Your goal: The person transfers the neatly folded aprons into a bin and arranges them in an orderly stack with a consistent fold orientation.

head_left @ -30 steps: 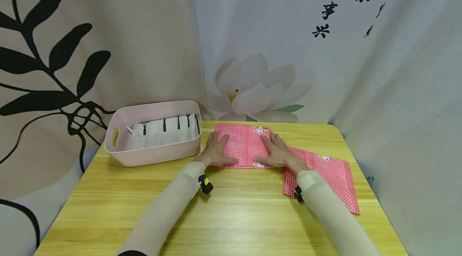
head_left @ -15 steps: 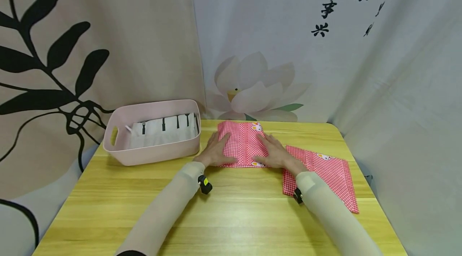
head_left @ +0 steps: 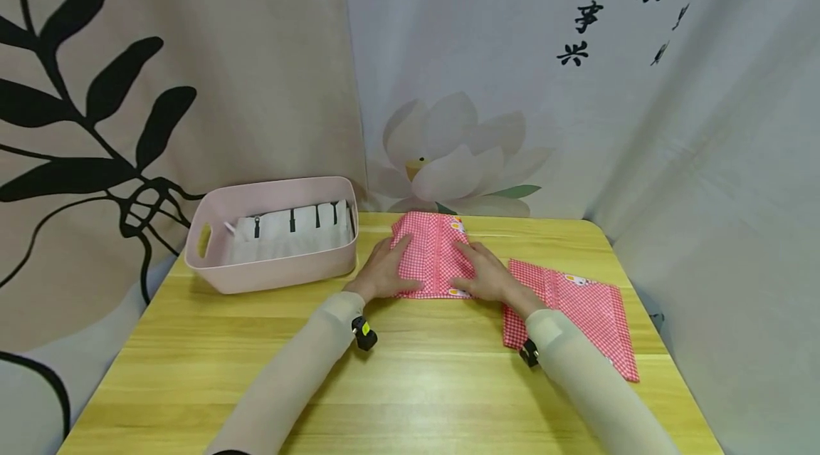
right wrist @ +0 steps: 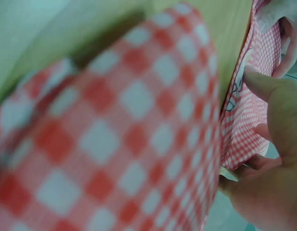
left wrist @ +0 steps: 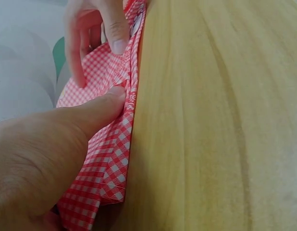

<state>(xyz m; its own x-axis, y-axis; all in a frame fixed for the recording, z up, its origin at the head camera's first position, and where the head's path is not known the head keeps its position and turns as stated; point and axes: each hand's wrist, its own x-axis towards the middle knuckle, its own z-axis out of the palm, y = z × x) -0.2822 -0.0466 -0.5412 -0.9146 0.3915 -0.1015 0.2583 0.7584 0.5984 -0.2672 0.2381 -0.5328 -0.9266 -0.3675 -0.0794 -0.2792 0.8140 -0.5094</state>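
A red-and-white checked folded cloth (head_left: 434,252) with small white animal prints lies near the table's back edge, its sides drawn inward and its surface bulging. At its left side, my left hand (head_left: 381,273) grips it; the thumb (left wrist: 103,108) lies on top by the near edge, fingers hidden from the left wrist view. My right hand (head_left: 490,277) holds the opposite side, thumb on top near a print and fingers (right wrist: 256,166) curled at the edge. Below my right forearm lies a second checked cloth (head_left: 586,309), which fills the front of the right wrist view, blurred.
A pink plastic basket (head_left: 275,275) stands at the back left, holding white pouches (head_left: 288,234) with dark zip ends. Behind the wooden table (head_left: 410,384) hang curtains (head_left: 461,28) printed with a lotus and black characters.
Both sides of the cloth have drawn inward, so it looks narrower and more rumpled. My hands have shifted slightly toward each other; the second cloth and basket stay put.
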